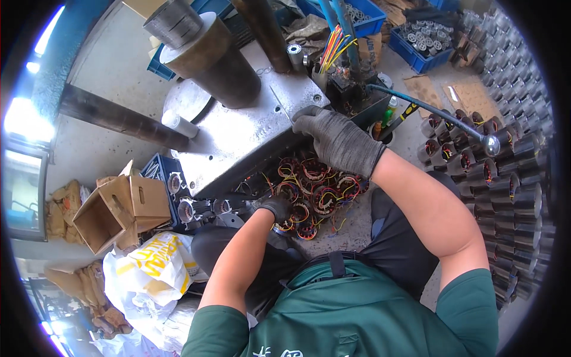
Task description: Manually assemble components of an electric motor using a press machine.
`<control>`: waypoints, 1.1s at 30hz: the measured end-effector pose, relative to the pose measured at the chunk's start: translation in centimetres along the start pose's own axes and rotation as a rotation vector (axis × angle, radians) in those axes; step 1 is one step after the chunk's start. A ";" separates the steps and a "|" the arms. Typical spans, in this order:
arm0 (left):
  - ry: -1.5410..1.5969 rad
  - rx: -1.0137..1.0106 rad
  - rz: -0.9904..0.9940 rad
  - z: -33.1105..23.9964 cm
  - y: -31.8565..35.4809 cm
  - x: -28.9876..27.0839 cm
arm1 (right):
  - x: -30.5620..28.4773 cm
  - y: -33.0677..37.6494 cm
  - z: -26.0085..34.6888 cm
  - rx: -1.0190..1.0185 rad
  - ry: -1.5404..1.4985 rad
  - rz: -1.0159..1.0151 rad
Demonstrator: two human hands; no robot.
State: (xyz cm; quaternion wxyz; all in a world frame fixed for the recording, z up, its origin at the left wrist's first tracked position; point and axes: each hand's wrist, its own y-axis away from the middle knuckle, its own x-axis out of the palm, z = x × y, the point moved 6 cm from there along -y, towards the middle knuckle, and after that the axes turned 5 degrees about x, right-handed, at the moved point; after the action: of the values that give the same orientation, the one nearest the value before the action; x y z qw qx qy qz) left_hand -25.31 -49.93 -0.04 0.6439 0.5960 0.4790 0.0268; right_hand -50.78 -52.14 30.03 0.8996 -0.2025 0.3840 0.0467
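left hand [275, 207] grip closed on wound coil [285, 225] at pile's [318, 187] near edge; right hand [337, 141] open, flat on steel plate's [238, 134] edge.

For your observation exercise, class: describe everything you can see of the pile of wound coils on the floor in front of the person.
The pile of wound coils is a heap of round, ring-shaped motor windings, copper-brown, with red, yellow and black lead wires trailing loosely. They lie tumbled on the grey floor beside the edge of the metal plate. The gloved left hand reaches into the pile's near side; the gloved right hand rests above it at the plate's edge.
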 end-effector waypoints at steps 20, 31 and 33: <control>1.391 0.541 -1.037 -6.8 15.3 -17.2 | 1.7 1.6 -1.9 0.276 0.060 0.635; 1.701 0.657 -1.153 -5.0 18.4 -18.6 | 1.1 0.7 1.4 0.524 -0.789 0.331; 1.619 0.720 -1.197 -5.5 18.8 -18.9 | 0.9 1.1 1.6 0.647 -0.975 0.279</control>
State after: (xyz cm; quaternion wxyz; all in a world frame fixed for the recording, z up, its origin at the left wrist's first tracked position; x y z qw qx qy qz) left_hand -28.95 -51.91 26.90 -0.1714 0.2238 0.9582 -0.0488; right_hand -49.39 -50.54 29.99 0.9734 0.1787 -0.0550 0.1325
